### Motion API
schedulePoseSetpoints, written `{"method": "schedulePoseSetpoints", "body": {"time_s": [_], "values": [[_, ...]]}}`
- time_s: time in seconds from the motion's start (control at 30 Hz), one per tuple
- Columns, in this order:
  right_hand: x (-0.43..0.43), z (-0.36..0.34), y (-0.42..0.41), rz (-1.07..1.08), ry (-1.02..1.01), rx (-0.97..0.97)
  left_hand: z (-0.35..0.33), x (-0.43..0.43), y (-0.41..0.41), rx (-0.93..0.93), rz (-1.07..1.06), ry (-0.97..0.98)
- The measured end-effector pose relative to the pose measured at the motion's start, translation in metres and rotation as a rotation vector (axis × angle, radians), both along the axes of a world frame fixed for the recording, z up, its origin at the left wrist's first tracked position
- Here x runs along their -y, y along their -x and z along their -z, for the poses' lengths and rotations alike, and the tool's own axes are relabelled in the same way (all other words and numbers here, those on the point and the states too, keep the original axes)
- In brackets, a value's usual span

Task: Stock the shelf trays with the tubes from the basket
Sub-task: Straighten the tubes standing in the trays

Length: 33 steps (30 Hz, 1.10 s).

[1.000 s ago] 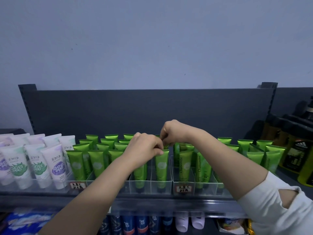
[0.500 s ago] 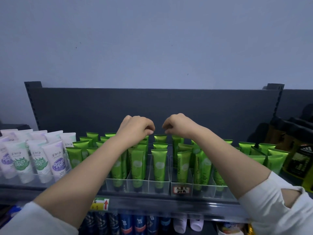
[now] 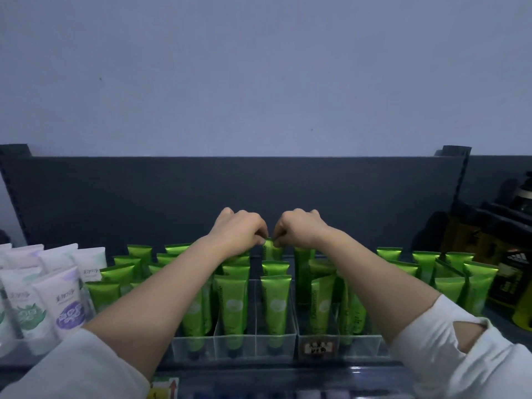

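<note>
Both arms reach over the front rows toward the back of the shelf (image 3: 288, 370); the left hand (image 3: 239, 230) and the right hand (image 3: 302, 228) meet knuckles-up, almost touching, above the middle lane of a clear tray (image 3: 250, 349). Each grip is closed: thumb and curled fingers pinch the flat top edge of one green tube (image 3: 272, 251), the left hand at its left corner, the right hand at its right. The tube stands upright at the rear of that lane, behind two more green tubes (image 3: 275, 300) lined up in front of it. The lanes on either side hold the same green tubes, upright and packed close; the tray just beside it on the right bears a small price label (image 3: 316, 347) on its front wall. White tubes (image 3: 69, 300) stand at the left end of the shelf; dark bottles (image 3: 515, 272) stand at the right end; a dark back panel (image 3: 172, 191) rises behind everything. White sleeves (image 3: 460, 355) cover both arms near the elbows, and the forearms are bare.
</note>
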State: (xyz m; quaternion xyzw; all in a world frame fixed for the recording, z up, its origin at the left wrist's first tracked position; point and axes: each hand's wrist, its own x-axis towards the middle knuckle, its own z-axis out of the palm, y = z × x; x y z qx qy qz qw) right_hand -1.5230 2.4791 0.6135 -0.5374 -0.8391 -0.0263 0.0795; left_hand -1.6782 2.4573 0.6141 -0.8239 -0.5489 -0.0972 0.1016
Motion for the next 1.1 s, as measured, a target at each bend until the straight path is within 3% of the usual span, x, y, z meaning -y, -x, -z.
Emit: {"method": "schedulePoseSetpoints", "body": {"time_s": [0.8, 1.1], "values": [[0.022, -0.008, -0.001, -0.074, 0.233, -0.102, 0.002, 0.004, -0.001, 0.026, 0.111, 0.099], [0.038, -0.022, -0.023, -0.059, 0.114, -0.233, -0.012, 0.013, -0.006, 0.088, 0.181, -0.003]]}}
